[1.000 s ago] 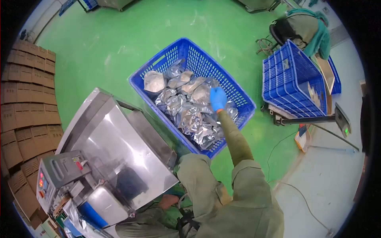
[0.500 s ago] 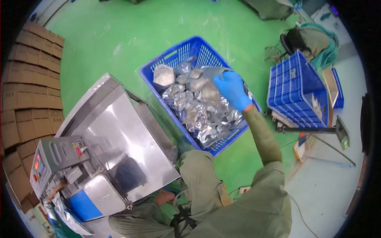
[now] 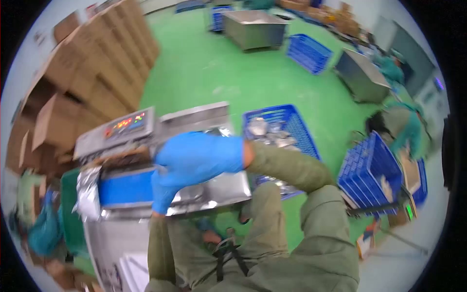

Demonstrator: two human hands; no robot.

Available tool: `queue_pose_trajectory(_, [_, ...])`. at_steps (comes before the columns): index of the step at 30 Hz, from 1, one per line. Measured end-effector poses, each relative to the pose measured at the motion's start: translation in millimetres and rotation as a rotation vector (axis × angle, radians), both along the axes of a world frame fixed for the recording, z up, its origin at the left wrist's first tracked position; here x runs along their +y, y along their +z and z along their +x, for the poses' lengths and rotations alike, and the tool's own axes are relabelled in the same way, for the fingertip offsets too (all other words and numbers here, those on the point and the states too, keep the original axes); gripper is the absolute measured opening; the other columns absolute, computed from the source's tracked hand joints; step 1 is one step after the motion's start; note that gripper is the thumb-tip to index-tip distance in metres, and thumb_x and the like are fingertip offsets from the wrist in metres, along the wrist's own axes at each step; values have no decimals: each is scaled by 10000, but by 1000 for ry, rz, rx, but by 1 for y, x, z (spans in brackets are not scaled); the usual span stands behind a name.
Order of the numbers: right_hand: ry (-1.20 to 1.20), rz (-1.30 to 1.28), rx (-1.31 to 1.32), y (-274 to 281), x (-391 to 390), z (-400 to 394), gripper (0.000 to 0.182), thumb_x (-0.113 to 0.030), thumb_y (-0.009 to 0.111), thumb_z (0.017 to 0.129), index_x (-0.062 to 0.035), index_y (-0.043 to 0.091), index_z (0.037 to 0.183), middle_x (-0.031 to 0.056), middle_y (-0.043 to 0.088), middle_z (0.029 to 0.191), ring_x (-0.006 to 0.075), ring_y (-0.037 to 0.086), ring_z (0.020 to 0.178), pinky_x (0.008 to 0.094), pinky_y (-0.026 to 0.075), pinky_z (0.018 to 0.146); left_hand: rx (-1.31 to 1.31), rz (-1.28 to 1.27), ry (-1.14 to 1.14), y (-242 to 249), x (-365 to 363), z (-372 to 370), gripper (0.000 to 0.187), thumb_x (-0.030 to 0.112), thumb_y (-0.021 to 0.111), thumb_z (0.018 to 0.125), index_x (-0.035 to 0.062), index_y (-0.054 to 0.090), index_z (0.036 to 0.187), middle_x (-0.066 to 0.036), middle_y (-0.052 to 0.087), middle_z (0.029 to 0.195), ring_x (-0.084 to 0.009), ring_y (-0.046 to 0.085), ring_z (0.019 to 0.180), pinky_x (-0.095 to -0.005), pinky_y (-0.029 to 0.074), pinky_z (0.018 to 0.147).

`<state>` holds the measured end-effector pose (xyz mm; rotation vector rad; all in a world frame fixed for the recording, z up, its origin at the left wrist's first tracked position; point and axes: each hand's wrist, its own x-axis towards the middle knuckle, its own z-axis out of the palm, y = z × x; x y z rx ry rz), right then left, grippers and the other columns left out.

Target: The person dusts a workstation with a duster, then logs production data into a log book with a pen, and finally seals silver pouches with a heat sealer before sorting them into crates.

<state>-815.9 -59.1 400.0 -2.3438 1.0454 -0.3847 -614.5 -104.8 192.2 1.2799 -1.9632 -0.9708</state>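
Observation:
Both hands wear blue gloves and meet over the metal sealing machine (image 3: 129,127). My right hand (image 3: 202,155) reaches in from the right, its fingers blurred and hidden near the other glove. Just below it, my left hand (image 3: 164,191) comes up from the bottom; its fingers are blurred too. Whatever either hand may hold cannot be made out. A blue plate (image 3: 127,190) lies left of the hands, with a silver pouch (image 3: 89,193) at its left end. Silver pouches (image 3: 284,140) fill part of a blue crate (image 3: 302,127) on the floor.
Cardboard boxes (image 3: 104,58) are stacked at the left. More blue crates (image 3: 372,168) stand at the right, near a scale display (image 3: 408,211). Metal bins (image 3: 255,29) are farther back. Co-workers in green (image 3: 44,231) are at the left and right edges.
The view has swung left and up. My right hand has left the pouches in the crate and is now over the machine. My left hand has come into view.

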Motion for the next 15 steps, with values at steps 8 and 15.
queue_pose_trajectory(8, [-197,-678,378,23,-25,-5,212,-216,702,838,-43,697,962,169,690,854,333,679,788,447,484,879,370,115,-16,-21,8,62,739,186,936,638,-23,579,1251,-113,670,1180,-196,636,1046,-341,524,907])
queue_pose_trajectory(15, [-546,-266,-127,-104,15,-12,246,-262,681,894,-28,655,963,186,679,860,361,673,783,445,521,706,244,-22,-100,-17,2,80,701,231,802,783,-20,493,1361,-178,653,1160,-244,632,1057,-364,510,908])
